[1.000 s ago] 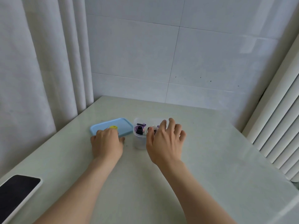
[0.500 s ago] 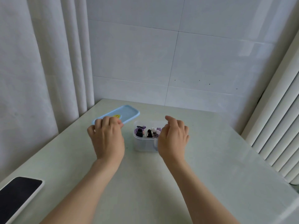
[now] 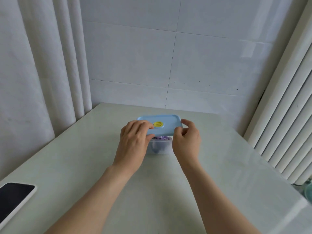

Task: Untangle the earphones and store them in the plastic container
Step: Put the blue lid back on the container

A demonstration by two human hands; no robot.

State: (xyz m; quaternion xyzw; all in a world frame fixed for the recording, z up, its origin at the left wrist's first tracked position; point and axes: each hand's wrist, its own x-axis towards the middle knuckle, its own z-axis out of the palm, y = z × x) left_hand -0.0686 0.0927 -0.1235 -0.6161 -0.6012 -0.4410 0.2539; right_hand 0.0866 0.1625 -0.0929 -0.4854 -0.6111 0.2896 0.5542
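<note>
Blue and rectangular, the plastic lid (image 3: 160, 124) with a round yellow valve (image 3: 158, 124) at its middle is held over the clear plastic container (image 3: 160, 146), its near edge raised a little above the rim. The left hand (image 3: 133, 141) grasps the lid's left end, fingers on top and thumb beneath the edge. The right hand (image 3: 185, 139) pinches the lid's right end between thumb and forefinger. Purple earphones (image 3: 161, 137) lie inside the container, showing in the gap under the lid and faintly through the wall; whether they are tangled cannot be told. The container stands on the pale green glossy tabletop (image 3: 219, 166), near its far middle. A black-screened phone in a white case (image 3: 15, 198) lies at the tabletop's near left edge, well apart from the container.
</note>
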